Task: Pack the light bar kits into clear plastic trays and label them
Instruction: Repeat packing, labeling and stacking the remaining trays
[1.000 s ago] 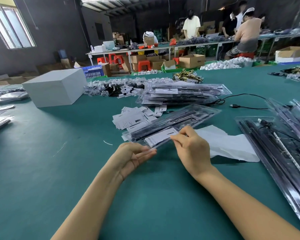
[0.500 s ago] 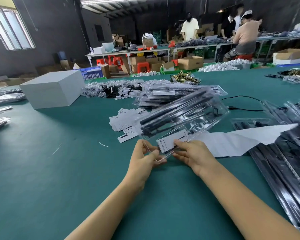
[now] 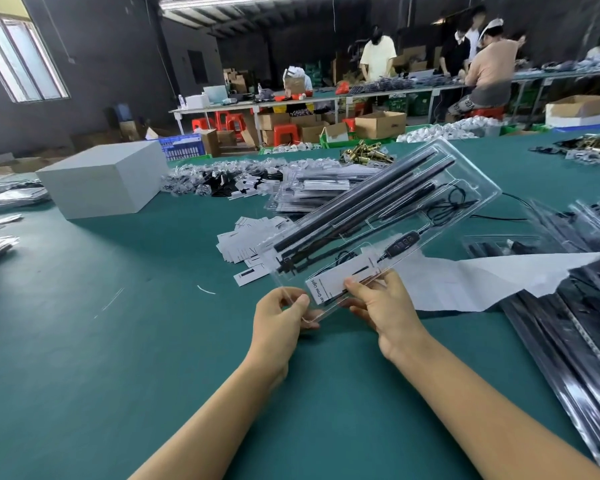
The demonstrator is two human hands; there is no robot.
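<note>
Both hands hold the packed clear tray (image 3: 378, 216) by its near end, raised and tilted above the middle of the green worktop (image 3: 118, 341): the left hand (image 3: 279, 318) has its grip pinched on the near corner, and the right hand (image 3: 383, 303) has its grip pinched over the white label (image 3: 340, 280). To do this step well, I would press the label flat with the right thumb, smoothing along its length. The left pinch should steady the corner so the black light bars (image 3: 361, 199) and cable stay seated.
</note>
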